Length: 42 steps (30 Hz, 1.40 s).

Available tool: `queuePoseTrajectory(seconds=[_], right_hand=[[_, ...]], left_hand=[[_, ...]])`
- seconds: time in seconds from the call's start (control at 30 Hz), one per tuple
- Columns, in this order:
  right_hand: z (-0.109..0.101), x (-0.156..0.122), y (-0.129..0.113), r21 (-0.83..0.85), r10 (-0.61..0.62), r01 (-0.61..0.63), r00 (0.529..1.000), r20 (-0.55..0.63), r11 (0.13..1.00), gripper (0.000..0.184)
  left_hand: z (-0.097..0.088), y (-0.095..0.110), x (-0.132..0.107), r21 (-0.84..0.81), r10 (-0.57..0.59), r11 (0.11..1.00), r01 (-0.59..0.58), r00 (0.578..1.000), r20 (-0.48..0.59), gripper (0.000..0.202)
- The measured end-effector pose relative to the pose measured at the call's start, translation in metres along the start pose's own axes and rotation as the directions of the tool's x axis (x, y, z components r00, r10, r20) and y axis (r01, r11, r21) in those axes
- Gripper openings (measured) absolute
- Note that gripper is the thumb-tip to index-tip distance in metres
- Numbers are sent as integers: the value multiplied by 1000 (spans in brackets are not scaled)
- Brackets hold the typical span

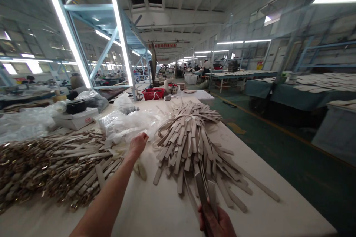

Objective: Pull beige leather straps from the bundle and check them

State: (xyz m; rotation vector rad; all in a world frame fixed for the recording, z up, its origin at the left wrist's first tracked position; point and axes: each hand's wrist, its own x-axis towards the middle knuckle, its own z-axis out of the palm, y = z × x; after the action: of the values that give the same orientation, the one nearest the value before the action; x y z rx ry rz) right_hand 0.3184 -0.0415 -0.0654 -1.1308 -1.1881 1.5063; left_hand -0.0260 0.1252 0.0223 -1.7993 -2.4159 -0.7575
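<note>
My left hand [139, 143] is stretched forward over the table, its fingers closed at the near edge of a clear plastic bag [122, 124]. What they pinch, if anything, is hidden. Low in the view, my right hand [215, 220] is wrapped round a few flat grey-beige straps [200, 185] with squared-off, rounded ends. Just beyond it a large heap of similar straps [189, 129] fans out over the table. To the left of my left forearm lies a pile of straps with gold-coloured metal buckles [55, 166].
The pale tabletop [267, 170] ends at a slanting right edge beside a green floor [250, 133]. A white box [76, 118], a red basket [152, 93] and a blue metal frame [128, 55] with lamps stand farther back. A person [206, 66] is in the distance.
</note>
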Motion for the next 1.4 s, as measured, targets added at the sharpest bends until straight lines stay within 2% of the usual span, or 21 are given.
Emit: queuePoseTrajectory(seconds=[0.1,0.2,0.3,0.37,0.47,0.57,0.67,0.73,0.8,0.87,0.9,0.93,1.0,1.03,1.07,1.1,1.17,1.23,1.33,1.4], right_hand=[[-1,-2,-2,-10,-27,28,999,40,1000,64],[-2,-2,-10,8,-49,49,996,78,999,59],[-2,-1,-24,120,-28,20,997,65,993,54],[0,1,-34,232,48,-62,997,64,971,51],[7,1,-46,286,175,-226,965,193,931,52],[24,1,-53,172,232,-316,894,383,933,59],[46,2,-57,26,294,-359,800,523,933,63],[61,2,-58,-40,323,-371,746,583,928,58],[73,2,-59,-70,325,-357,726,606,931,50],[82,2,-59,-76,305,-323,756,579,943,43],[85,3,-59,-75,293,-305,775,559,949,41],[88,3,-59,-73,276,-282,799,534,957,39],[90,6,-60,-67,230,-226,849,475,972,36],[90,8,-61,-64,204,-196,871,447,978,35],[90,10,-61,-63,180,-169,889,422,984,34],[89,12,-63,-64,160,-146,902,402,987,33],[86,16,-65,-71,131,-113,916,379,991,31],[84,19,-67,-81,112,-88,922,371,993,30],[82,21,-68,-96,86,-55,927,366,994,29],[82,22,-68,-102,70,-35,928,367,994,28]], left_hand=[[-16,0,-38,-49,92,994,-94,995,-49,20],[-28,-4,-93,-126,193,970,-208,973,-125,15],[-35,-7,-151,-208,312,903,-375,908,-280,12],[-39,-6,-186,-236,384,849,-473,859,-339,12],[-43,-4,-223,-232,461,790,-567,799,-386,13],[-45,-1,-242,-194,500,766,-613,758,-418,14],[-46,2,-248,-179,535,753,-634,747,-395,17],[-48,5,-249,-184,553,742,-645,743,-378,19],[-48,7,-249,-198,563,726,-659,734,-380,19],[-48,10,-251,-227,559,713,-664,733,-389,19],[-47,11,-252,-255,538,715,-650,746,-392,18],[-47,13,-254,-300,492,731,-613,778,-391,15],[-47,18,-259,-456,301,773,-442,887,-349,10],[-47,21,-261,-558,179,770,-309,945,-275,12],[-47,24,-264,-655,71,739,-159,985,-159,18],[-47,27,-266,-727,-1,687,-14,1000,-21,23],[-48,33,-271,-780,-20,591,209,970,244,29],[-48,38,-275,-766,15,552,331,914,406,32],[-47,43,-280,-732,49,538,417,852,522,32],[-47,44,-282,-711,91,560,424,822,562,30]])
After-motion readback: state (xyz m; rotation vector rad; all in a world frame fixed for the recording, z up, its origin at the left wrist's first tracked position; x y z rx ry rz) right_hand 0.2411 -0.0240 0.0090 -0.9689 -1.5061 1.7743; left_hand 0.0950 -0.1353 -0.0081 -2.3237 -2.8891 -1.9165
